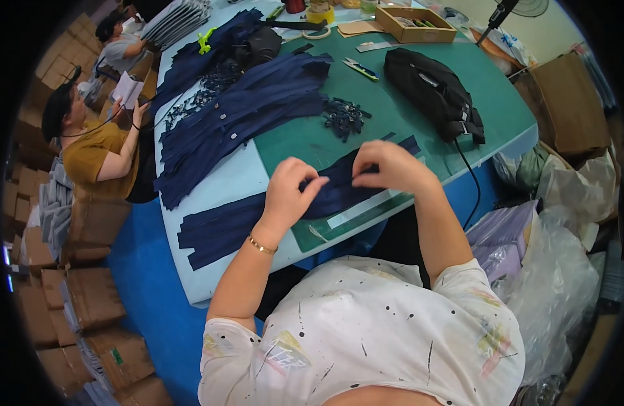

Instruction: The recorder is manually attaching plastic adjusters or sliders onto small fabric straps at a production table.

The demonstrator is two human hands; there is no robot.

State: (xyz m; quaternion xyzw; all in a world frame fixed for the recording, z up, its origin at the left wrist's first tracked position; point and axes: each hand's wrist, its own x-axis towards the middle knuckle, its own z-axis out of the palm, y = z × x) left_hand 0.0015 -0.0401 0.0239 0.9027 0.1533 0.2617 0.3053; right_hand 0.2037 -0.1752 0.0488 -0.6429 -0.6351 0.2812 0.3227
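While both hands pinch a navy fabric strip [339, 189] over the green cutting mat [393, 115], left hand [288, 193] and right hand [386, 166] apparently align its edges, precise folding seemingly required.

Matt navy cloth strip [258, 215]

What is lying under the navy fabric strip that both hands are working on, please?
Under the navy fabric strip lie a green cutting mat and, leftward, the pale blue table. The left hand and right hand pinch it mid-length; whatever sits directly beneath it is covered.
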